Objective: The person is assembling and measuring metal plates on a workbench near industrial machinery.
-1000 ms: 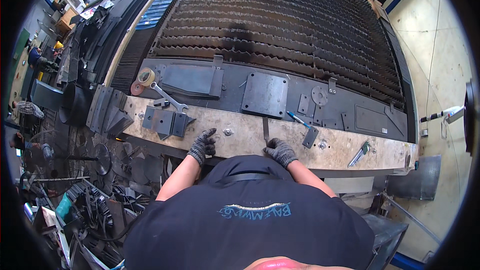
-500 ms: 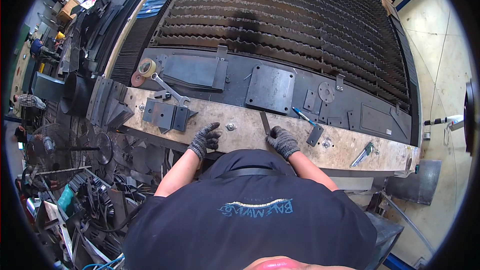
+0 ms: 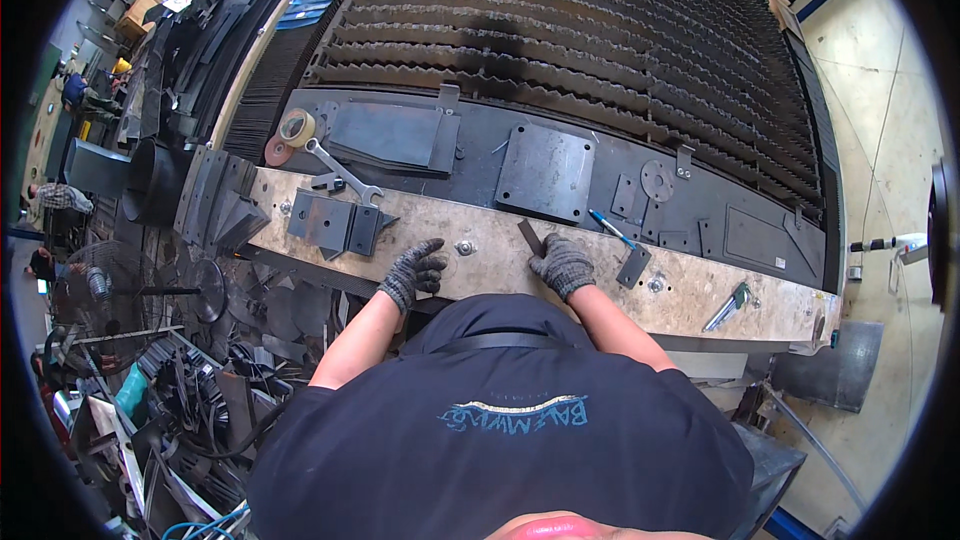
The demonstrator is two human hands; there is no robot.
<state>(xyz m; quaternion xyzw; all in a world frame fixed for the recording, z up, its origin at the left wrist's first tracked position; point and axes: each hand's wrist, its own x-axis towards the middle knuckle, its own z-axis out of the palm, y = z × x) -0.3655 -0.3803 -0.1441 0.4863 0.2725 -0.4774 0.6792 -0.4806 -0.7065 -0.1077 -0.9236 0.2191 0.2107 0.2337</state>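
My right hand [image 3: 562, 266], in a grey knitted glove, grips the near end of a small dark flat metal strip [image 3: 531, 237] just above the worn steel ledge [image 3: 480, 275]. The strip's far end points up and to the left. My left hand [image 3: 414, 273], gloved the same way, is held over the ledge's near edge with fingers apart and nothing in it. Near it are a bolt head [image 3: 464, 248] and a dark bent metal bracket [image 3: 335, 224]. Beyond my right hand lies a square plate with corner holes [image 3: 545, 172].
A wrench [image 3: 343, 172], a tape roll [image 3: 297, 127] and flat plates [image 3: 385, 135] lie left. To the right are a blue pen [image 3: 612, 229], a small drilled plate [image 3: 633, 265] and a hex key set [image 3: 727, 307]. A slatted cutting bed [image 3: 560, 30] stretches behind; scrap metal [image 3: 190, 410] piles up at left.
My right hand has shifted slightly left, and the metal strip now leans further left. The left hand has stayed nearly in place. The whole view has moved a little.
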